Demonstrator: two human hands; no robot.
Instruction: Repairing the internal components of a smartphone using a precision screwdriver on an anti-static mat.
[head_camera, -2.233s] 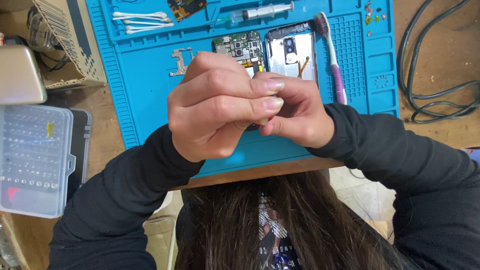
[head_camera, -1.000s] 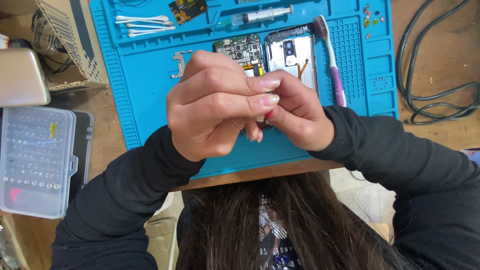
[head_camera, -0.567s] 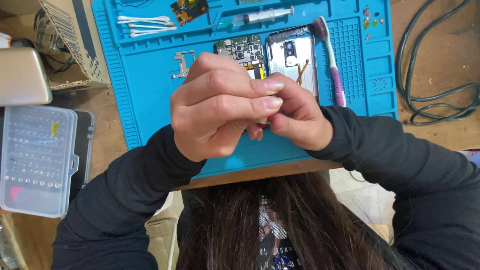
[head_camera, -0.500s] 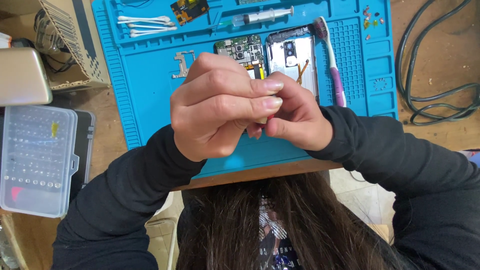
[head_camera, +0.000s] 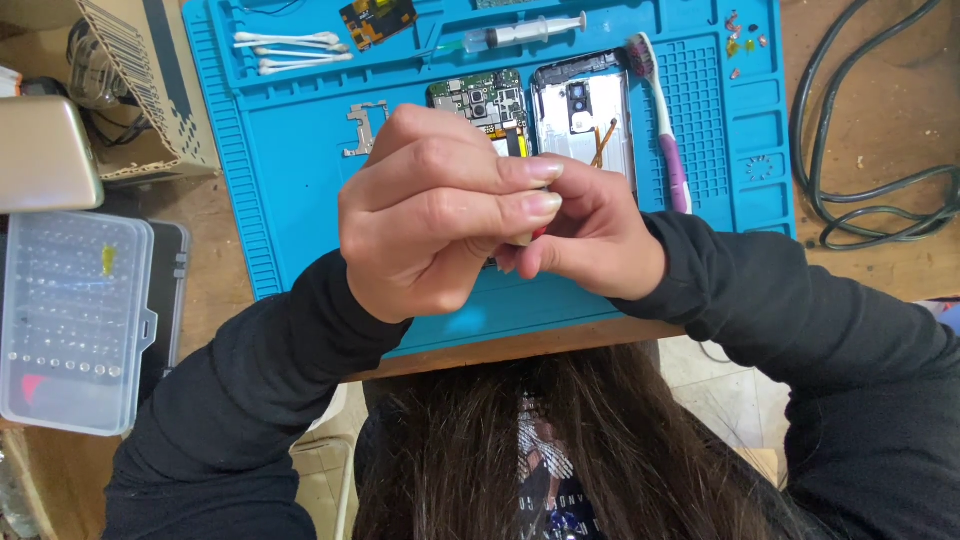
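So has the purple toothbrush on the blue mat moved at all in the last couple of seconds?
No. The toothbrush still lies along the right side of the opened phone on the blue mat, head pointing away; only the camera shifts slightly.

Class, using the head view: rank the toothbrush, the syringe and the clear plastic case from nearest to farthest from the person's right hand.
1. Toothbrush: just beyond the right hand, to its right.
2. Syringe: at the mat's far edge.
3. Clear plastic case: far left, off the mat.
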